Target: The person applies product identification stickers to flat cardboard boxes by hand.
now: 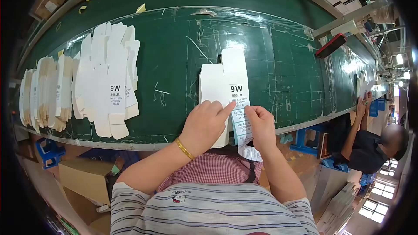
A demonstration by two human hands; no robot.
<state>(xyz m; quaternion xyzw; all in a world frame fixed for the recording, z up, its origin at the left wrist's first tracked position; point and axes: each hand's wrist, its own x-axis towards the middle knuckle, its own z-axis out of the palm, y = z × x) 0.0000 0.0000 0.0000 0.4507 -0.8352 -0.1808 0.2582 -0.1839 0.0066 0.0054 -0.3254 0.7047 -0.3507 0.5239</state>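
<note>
A flat white carton (212,85) printed "9W 800LM" lies on the green table in front of me. My left hand (204,124) rests on its lower part; the index finger stretches out and touches a small printed label beneath the print, while the other fingers curl loosely. A strip of printed labels on blue-green backing (242,127) runs down over the carton's right flap and hangs curled past the table edge. Pinched at the strip's right side, the thumb and fingers of my right hand (261,126) are closed on it.
Flat white cartons lie in a fanned pile (101,78) and in several stacks (45,91) to the left. A red-edged phone (331,45) stands at the right. Another person (370,137) works farther along the green table (291,78). An open cardboard box (85,174) stands below left.
</note>
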